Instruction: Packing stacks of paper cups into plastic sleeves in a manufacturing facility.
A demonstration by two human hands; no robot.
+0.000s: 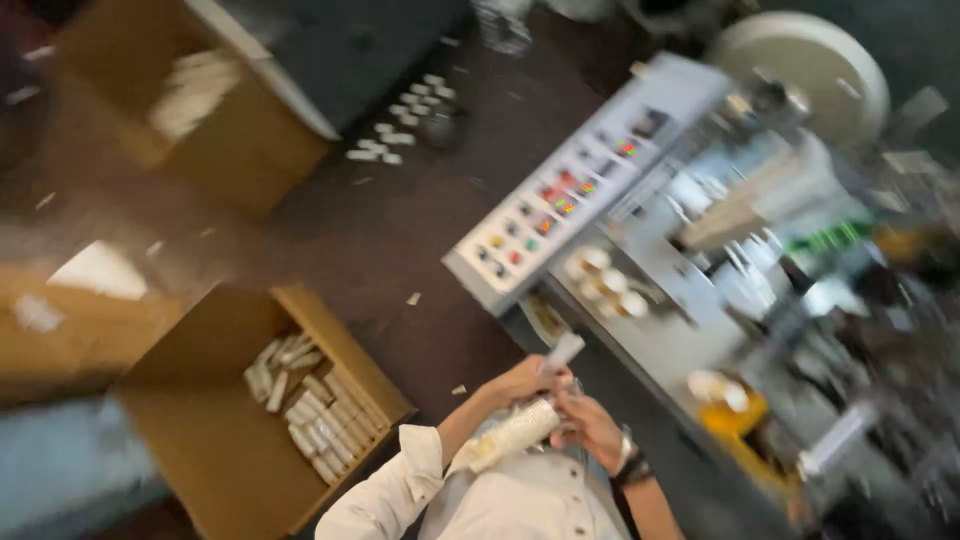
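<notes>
Both hands, left (520, 382) and right (590, 428), grip a white paper-cup stack (512, 435); open brown cardboard box (200, 440) left, grey button-studded control panel (570, 190) ahead.

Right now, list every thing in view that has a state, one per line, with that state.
Left hand: closed around the stack's upper end.
Right hand: gripping the stack from the side.
Stack of white cups: held in both hands, lying tilted.
Near cardboard box: open, partly filled with white stacks.
Far cardboard box: open, holding white items.
Control panel: small lights lit.
</notes>
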